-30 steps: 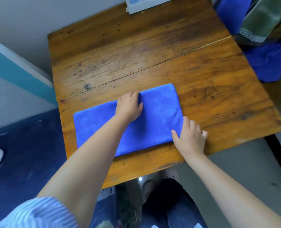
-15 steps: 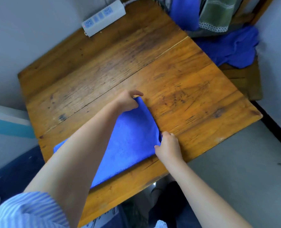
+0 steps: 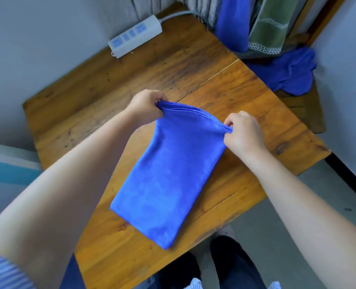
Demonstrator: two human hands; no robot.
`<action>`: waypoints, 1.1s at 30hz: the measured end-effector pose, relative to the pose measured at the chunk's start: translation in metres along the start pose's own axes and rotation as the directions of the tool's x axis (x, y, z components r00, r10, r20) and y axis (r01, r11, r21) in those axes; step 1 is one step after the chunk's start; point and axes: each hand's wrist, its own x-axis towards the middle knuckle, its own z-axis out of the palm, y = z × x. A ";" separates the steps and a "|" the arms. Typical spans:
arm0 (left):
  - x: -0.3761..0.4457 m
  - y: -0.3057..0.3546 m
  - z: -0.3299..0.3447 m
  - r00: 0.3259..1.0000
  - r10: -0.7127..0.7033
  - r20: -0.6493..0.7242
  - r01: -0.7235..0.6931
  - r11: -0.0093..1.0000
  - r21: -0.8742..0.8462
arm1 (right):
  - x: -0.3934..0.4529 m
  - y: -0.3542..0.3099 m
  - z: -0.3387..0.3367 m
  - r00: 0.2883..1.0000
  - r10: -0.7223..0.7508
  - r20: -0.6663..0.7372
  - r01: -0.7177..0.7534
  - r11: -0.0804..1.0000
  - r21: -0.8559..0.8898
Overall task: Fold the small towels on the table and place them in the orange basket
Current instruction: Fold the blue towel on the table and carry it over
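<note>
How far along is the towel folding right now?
Done: the blue towel already looks folded into a narrow strip of layers. In hand: the left hand and right hand each pinch a corner of its far end, lifting it off the wooden table. Left: the final fold and the basket, which is out of view.

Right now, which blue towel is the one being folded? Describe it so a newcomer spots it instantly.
Start at the wooden table; above its near half hangs a folded blue towel. The left hand and right hand pinch its top corners. The other blue cloths lie crumpled beyond the table's far right corner, untouched.
</note>
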 end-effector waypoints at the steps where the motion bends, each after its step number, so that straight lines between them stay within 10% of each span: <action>1: -0.003 -0.005 -0.006 0.999 0.039 -0.024 -0.038 0.998 0.044 | -0.002 -0.007 -0.003 0.998 -0.050 -0.046 0.049 0.998 -0.035; 13: -0.095 -0.108 -0.002 0.785 0.618 0.038 -0.597 0.740 0.310 | -0.110 -0.034 0.048 0.868 -0.462 -0.182 0.437 0.885 -0.160; 33: -0.149 -0.206 0.072 0.684 0.695 0.223 -0.696 0.529 0.485 | -0.186 -0.014 0.167 0.752 -0.629 -0.195 0.533 0.755 -0.382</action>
